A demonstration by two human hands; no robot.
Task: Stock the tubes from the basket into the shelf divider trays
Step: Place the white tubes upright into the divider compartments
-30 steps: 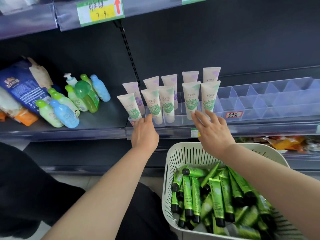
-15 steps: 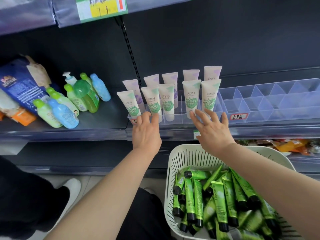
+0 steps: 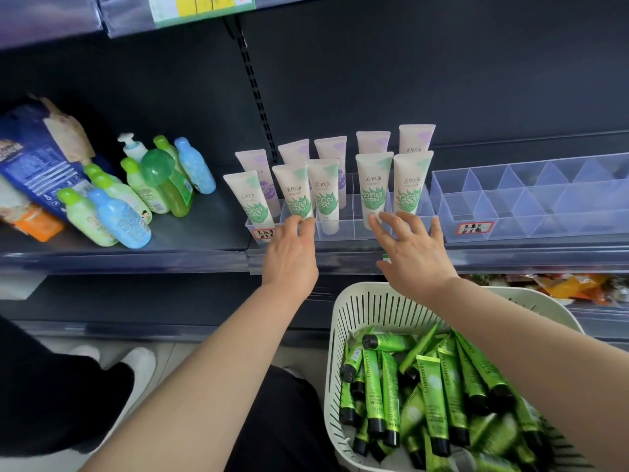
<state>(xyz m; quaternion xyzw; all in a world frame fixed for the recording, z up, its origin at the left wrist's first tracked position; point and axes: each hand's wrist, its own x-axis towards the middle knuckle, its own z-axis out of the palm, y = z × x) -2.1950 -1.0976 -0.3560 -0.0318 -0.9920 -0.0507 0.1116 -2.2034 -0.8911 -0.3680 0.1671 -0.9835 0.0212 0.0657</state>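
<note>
Ten white tubes [image 3: 410, 185] stand cap-down in the left divider tray [image 3: 343, 229], five in front with a green leaf and five behind with purple print. The front ones read 美加净 above Latin letters too small to make out. A red-bordered handwritten label [image 3: 475, 227] is stuck on the front wall of the right divider tray [image 3: 531, 199]; its script is not legible. A yellow and green price tag [image 3: 200, 5] hangs on the shelf above, cut off by the frame's top edge.

A second ago the left hand [image 3: 291, 257] was lower, at the shelf edge. Its fingertips now reach the foot of the second front tube, as they did half a second ago. The right hand [image 3: 413, 257] remains before the two rightmost front tubes.

Both arms are stretched forward, palms down. The left hand's fingers are loosely bent against the tray's front wall; the right hand's are spread wide, holding nothing. The green tubes [image 3: 432, 386] lie heaped in the white basket [image 3: 367, 301], near right under the right forearm
</note>
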